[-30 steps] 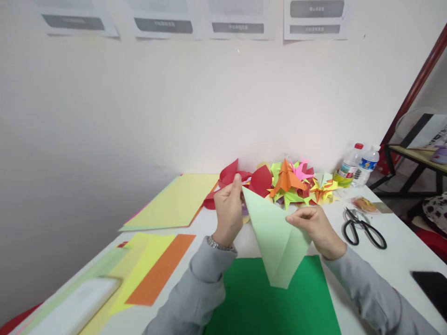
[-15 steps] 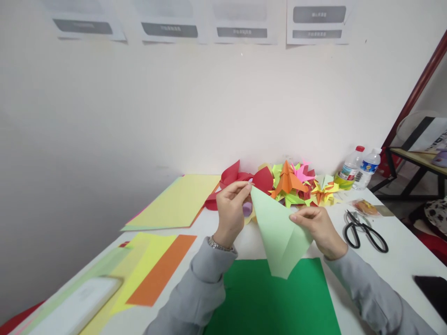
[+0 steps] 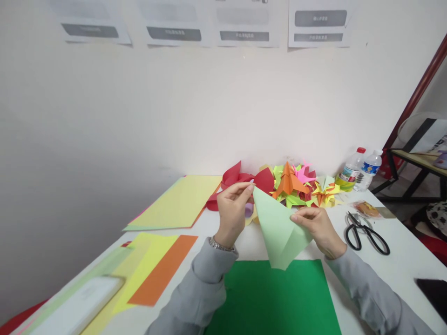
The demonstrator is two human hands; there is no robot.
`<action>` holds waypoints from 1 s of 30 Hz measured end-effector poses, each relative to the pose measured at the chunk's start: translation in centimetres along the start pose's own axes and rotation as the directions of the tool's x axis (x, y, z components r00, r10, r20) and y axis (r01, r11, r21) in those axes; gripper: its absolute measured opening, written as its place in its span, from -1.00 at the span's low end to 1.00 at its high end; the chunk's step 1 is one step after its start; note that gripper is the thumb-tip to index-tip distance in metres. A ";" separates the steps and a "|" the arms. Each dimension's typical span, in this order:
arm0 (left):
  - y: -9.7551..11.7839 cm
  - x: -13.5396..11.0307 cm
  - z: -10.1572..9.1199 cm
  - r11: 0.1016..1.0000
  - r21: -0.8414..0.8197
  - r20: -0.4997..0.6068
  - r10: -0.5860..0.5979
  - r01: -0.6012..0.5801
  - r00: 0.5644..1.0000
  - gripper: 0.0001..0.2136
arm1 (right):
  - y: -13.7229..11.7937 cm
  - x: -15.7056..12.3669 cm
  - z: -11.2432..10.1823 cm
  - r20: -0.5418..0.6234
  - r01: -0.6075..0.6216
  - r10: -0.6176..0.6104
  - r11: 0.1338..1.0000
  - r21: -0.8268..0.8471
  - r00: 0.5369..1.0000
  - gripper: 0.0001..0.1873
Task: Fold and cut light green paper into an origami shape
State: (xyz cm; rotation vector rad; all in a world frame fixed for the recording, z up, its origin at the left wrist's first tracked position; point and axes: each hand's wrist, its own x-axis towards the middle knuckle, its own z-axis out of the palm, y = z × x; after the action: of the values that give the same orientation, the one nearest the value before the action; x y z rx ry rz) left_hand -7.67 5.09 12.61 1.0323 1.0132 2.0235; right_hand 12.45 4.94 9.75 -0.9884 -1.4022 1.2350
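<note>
A pale green sheet of paper (image 3: 275, 223), folded into a pointed shape, is held up in the air between both hands. My left hand (image 3: 233, 204) pinches its upper left tip between thumb and fingers. On the other side, my right hand (image 3: 319, 228) grips the paper's right edge, thumb in front. The lower end of the paper hangs over a dark green sheet (image 3: 279, 298) that lies flat on the table. A metal watch band shows on my left wrist.
Folded paper planes (image 3: 289, 181) and red paper (image 3: 235, 174) lie by the wall. Yellow sheets (image 3: 178, 202), an orange strip (image 3: 164, 270) and a white box-like object (image 3: 80, 304) are at the left. Black-handled scissors (image 3: 366, 232) and two bottles (image 3: 366, 170) stand or lie at the right.
The paper's lower end has lifted slightly. Both hands keep their grip, and the whole view has shifted very slightly.
</note>
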 end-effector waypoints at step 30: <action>0.3 0.1 0.3 0.984 -0.103 -0.041 -0.150 0.145 0.988 -0.82 | 0.6 -0.1 0.1 0.009 -0.011 0.011 1.000 -0.003 1.000 -0.70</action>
State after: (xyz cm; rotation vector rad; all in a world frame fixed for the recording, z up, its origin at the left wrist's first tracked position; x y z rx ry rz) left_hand -7.54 5.16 13.01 0.8349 0.9734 1.9653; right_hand 12.32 4.92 9.13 -0.9950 -1.4074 1.2469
